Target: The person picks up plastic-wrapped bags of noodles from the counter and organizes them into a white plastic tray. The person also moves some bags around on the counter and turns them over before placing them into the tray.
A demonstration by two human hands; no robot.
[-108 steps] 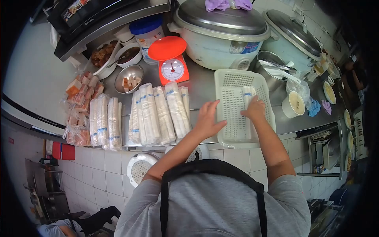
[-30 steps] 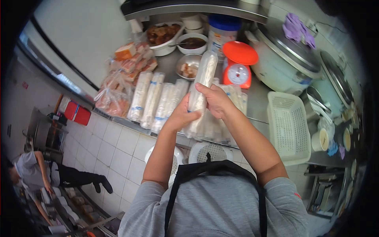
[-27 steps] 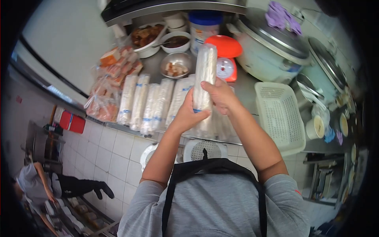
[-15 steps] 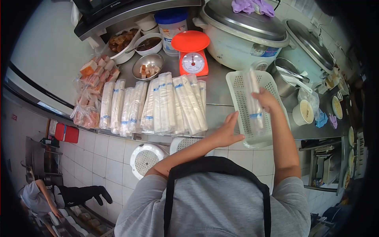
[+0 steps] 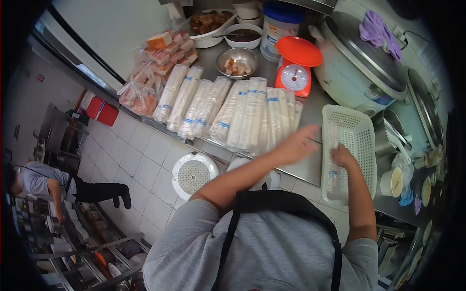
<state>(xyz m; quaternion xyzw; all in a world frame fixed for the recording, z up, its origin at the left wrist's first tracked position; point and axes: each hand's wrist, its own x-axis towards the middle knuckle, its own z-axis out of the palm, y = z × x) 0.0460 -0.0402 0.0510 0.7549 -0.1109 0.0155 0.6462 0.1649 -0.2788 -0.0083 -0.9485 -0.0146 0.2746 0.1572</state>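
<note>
My right hand (image 5: 343, 156) is closed around a long clear plastic packet (image 5: 332, 172) with a blue band. That packet lies along the left inner side of a white perforated basket (image 5: 326, 193). My left hand (image 5: 297, 146), a little blurred, hovers over the counter left of the basket with fingers apart and nothing in it. Just beyond it lie several long white plastic-wrapped packets (image 5: 246, 116) with blue markings, side by side along the counter's front edge. What is inside the packets cannot be made out.
An orange dial scale (image 5: 294, 78) stands behind the packets, beside a metal bowl (image 5: 224, 64) of cubed pieces. Bagged meat chunks (image 5: 141, 89) sit at the left, a large lidded pot (image 5: 335, 77) at the back right. White stools (image 5: 175, 191) are below the counter; another person (image 5: 46, 179) works far left.
My right hand has lowered the packet against the basket's left side. My left hand has moved away from the basket toward the row of packets. The whole view has turned left.
</note>
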